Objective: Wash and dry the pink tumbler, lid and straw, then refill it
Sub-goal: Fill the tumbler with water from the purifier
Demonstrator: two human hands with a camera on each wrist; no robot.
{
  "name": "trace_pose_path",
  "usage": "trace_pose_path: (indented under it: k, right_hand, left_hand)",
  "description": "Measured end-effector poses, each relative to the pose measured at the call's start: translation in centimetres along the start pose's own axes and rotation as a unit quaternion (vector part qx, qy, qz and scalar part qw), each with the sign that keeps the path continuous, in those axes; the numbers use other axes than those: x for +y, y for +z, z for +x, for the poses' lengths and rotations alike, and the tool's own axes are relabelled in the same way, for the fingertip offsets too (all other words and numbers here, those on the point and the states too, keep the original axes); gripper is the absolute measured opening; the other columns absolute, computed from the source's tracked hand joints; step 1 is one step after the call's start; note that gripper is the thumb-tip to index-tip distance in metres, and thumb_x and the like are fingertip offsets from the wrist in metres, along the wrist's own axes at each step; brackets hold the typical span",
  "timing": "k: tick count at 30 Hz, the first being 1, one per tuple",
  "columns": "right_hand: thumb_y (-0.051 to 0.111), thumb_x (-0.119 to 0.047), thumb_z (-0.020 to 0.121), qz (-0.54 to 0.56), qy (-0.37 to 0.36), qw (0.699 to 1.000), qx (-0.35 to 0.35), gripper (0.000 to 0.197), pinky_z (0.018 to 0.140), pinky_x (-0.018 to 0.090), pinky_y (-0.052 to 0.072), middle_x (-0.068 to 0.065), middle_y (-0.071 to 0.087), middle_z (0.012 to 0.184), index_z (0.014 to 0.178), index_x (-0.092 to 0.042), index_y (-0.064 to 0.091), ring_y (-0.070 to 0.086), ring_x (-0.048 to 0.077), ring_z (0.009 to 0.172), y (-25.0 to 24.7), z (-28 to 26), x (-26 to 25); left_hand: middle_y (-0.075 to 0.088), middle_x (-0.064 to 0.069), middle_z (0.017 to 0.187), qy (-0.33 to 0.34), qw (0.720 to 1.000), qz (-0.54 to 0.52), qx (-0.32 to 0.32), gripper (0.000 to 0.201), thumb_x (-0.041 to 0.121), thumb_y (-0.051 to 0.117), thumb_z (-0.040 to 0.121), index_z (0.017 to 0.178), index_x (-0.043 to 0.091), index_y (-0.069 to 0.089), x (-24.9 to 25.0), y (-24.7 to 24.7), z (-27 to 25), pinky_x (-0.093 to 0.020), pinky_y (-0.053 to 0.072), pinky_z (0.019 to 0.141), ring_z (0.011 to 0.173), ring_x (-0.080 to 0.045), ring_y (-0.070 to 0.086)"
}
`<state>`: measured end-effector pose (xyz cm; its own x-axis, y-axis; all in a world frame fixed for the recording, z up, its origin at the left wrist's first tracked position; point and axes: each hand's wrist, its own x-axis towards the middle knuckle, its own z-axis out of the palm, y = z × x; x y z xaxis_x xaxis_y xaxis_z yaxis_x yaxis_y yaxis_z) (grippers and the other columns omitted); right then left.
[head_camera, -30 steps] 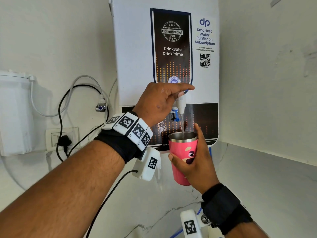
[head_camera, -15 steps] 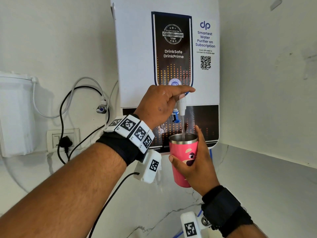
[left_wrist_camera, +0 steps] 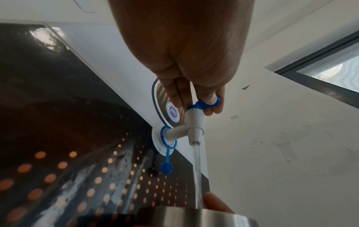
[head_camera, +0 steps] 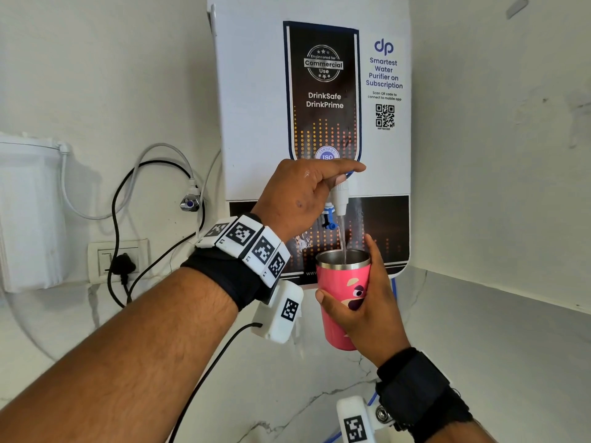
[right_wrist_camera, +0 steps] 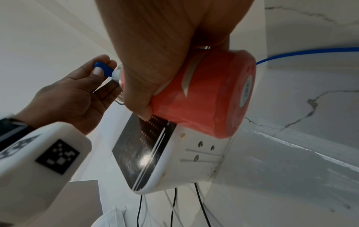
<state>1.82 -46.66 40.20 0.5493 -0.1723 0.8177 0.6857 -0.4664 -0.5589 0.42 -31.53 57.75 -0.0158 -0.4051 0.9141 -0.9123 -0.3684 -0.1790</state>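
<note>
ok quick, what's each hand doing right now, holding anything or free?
Left hand: pinching the blue tap lever, water running.
Right hand: gripping the pink tumbler under the stream.

One pink tumbler. One water purifier on the wall, with one white tap and one stream of water. Two hands: left hand, right hand. One wall socket, one black plug. One white canister. One blue cap hanging beneath the tap.
</note>
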Motion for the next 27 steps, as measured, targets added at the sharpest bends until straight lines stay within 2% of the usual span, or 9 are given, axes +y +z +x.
trace_pose_path:
  k: [2, 4, 8, 14, 17, 22, 27]
  right_hand:
    - [0.084, -0.05, 0.071, 0.004, -0.002, 1.0, 0.004, 0.11, 0.094, 0.029, 0.054, -0.013, 0.045, 0.14, 0.147, -0.059, 0.006, 0.056, 0.014, 0.117, 0.01, -0.04, 0.04]
    - [0.083, -0.053, 0.069, 0.006, 0.001, 1.0, 0.005, 0.111, 0.095, 0.033, 0.055, -0.012, 0.044, 0.142, 0.149, -0.057, 0.006, 0.056, 0.015, 0.118, 0.05, -0.08, 0.13]
    - [0.085, -0.05, 0.07, 0.006, 0.005, 1.0, 0.002, 0.112, 0.096, 0.037, 0.056, -0.009, 0.044, 0.143, 0.15, -0.055, 0.006, 0.057, 0.016, 0.118, 0.07, -0.13, 0.11]
    - [0.085, -0.048, 0.071, -0.001, 0.008, 1.0, 0.002, 0.113, 0.095, 0.035, 0.056, -0.01, 0.043, 0.143, 0.151, -0.053, 0.005, 0.056, 0.017, 0.118, 0.07, -0.17, 0.09]
    - [0.085, -0.048, 0.071, -0.005, 0.009, 1.0, 0.001, 0.113, 0.095, 0.035, 0.056, -0.011, 0.043, 0.143, 0.151, -0.053, 0.005, 0.056, 0.017, 0.118, 0.13, -0.15, 0.16]
    - [0.085, -0.048, 0.071, -0.007, 0.005, 1.0, 0.002, 0.113, 0.094, 0.032, 0.056, -0.011, 0.042, 0.143, 0.151, -0.052, 0.006, 0.056, 0.016, 0.117, 0.2, -0.1, 0.27]
    - [0.085, -0.047, 0.071, -0.001, 0.005, 1.0, 0.002, 0.113, 0.094, 0.034, 0.056, -0.011, 0.042, 0.143, 0.151, -0.052, 0.006, 0.056, 0.016, 0.118, 0.23, -0.08, 0.26]
  left_hand:
    - [0.06, 0.014, 0.087, 0.0, 1.0, 0.001, 0.002, 0.032, -0.005, 0.059, 0.097, 0.121, 0.011, 0.073, 0.0, 0.05, 0.01, 0.01, 0.03, 0.065, 0.103, 0.017, 0.037]
    - [0.06, 0.015, 0.085, 0.002, 1.0, 0.001, 0.007, 0.032, -0.005, 0.059, 0.097, 0.121, 0.01, 0.074, 0.02, 0.09, -0.01, 0.01, 0.03, 0.066, 0.103, 0.016, 0.039]
    - [0.055, 0.025, 0.089, 0.005, 1.0, 0.005, 0.007, 0.032, -0.005, 0.059, 0.097, 0.121, 0.01, 0.074, 0.09, 0.12, -0.05, 0.01, 0.029, 0.065, 0.098, 0.012, 0.044]
    - [0.059, 0.016, 0.085, 0.001, 1.0, 0.006, 0.006, 0.033, -0.005, 0.059, 0.097, 0.122, 0.011, 0.073, 0.03, 0.11, -0.11, 0.009, 0.03, 0.063, 0.097, 0.011, 0.045]
    - [0.058, 0.018, 0.086, 0.002, 1.0, 0.002, 0.008, 0.033, -0.007, 0.058, 0.097, 0.121, 0.009, 0.073, 0.01, 0.19, -0.15, 0.01, 0.029, 0.065, 0.1, 0.013, 0.041]
    - [0.06, 0.017, 0.089, 0.003, 1.0, -0.001, 0.009, 0.032, -0.006, 0.057, 0.097, 0.121, 0.009, 0.073, -0.13, 0.29, -0.16, 0.01, 0.031, 0.067, 0.099, 0.011, 0.045]
    - [0.059, 0.019, 0.091, -0.001, 1.0, -0.001, 0.007, 0.031, -0.004, 0.057, 0.098, 0.121, 0.01, 0.073, -0.15, 0.35, -0.17, 0.01, 0.03, 0.066, 0.096, 0.01, 0.047]
